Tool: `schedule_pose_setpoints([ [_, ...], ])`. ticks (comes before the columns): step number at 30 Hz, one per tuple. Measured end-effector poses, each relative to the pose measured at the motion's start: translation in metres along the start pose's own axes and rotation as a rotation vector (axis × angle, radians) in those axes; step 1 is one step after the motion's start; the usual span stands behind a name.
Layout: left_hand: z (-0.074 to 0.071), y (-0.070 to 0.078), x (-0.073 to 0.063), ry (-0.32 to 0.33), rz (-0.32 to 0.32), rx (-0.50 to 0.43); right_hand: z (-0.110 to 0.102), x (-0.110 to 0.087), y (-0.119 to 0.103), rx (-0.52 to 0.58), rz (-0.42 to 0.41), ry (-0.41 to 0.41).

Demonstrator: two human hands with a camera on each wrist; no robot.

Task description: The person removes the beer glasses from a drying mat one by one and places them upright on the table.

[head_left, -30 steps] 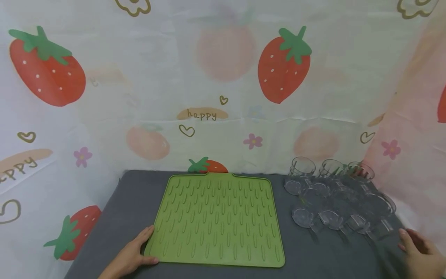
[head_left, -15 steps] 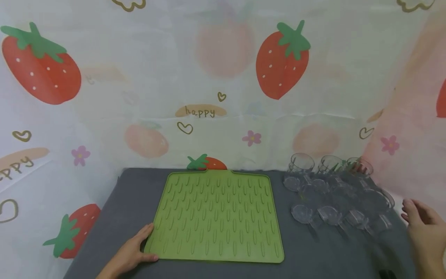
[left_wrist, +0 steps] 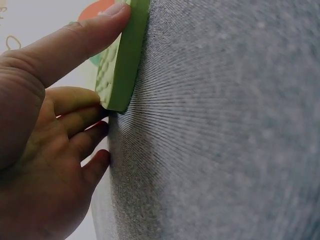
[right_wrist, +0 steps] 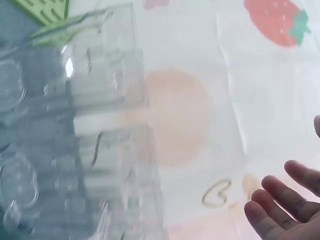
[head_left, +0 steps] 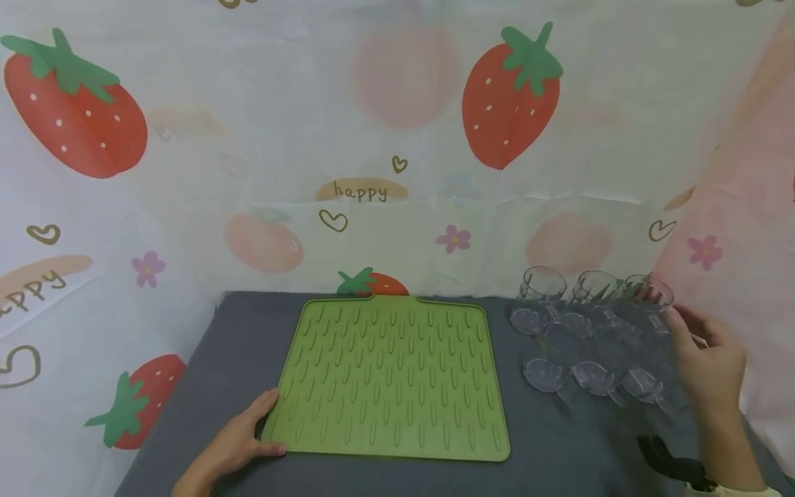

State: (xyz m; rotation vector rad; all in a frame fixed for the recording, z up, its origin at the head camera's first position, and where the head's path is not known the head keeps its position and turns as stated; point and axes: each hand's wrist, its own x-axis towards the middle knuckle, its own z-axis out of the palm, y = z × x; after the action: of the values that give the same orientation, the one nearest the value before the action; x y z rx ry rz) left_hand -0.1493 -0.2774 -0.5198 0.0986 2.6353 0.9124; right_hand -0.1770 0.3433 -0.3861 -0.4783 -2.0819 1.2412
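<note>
My left hand (head_left: 232, 445) lies at the near left corner of a green ridged drying mat (head_left: 385, 379), fingers along its left edge. In the left wrist view the thumb (left_wrist: 75, 45) rests against the mat's green rim (left_wrist: 131, 60). Over at the back right, my right hand (head_left: 714, 359) is raised beside the rearmost clear mug (head_left: 649, 286). The right wrist view shows its fingers (right_wrist: 285, 205) spread and loosely bent, apart from the clear mugs (right_wrist: 115, 170), with nothing between them.
Several clear mugs stand in rows to the right of the mat, the front row (head_left: 540, 376) with handles turned toward me. A grey cloth (head_left: 559, 455) covers the table. Behind hangs a white strawberry-print curtain (head_left: 385, 152). A black strap (head_left: 673, 462) shows by the right wrist.
My right hand has moved forward from the table's right side, then leftward to the rear mugs, and now overlaps some of them. The left hand stays at the mat; the head view shifts slightly.
</note>
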Motion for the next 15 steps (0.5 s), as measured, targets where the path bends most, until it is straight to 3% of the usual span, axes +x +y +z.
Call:
schedule_pose_setpoints([
  [4, -0.002, -0.001, -0.001, -0.015, 0.006, 0.004, 0.015, -0.003, -0.014, -0.073, -0.043, -0.090],
  [10, -0.004, -0.001, -0.004, -0.046, -0.010, -0.008, 0.043, -0.018, -0.027, -0.174, -0.264, -0.231],
  [15, -0.003, 0.003, -0.004, -0.060, -0.023, -0.010, 0.066, -0.031, -0.034, -0.193, -0.395, -0.312],
])
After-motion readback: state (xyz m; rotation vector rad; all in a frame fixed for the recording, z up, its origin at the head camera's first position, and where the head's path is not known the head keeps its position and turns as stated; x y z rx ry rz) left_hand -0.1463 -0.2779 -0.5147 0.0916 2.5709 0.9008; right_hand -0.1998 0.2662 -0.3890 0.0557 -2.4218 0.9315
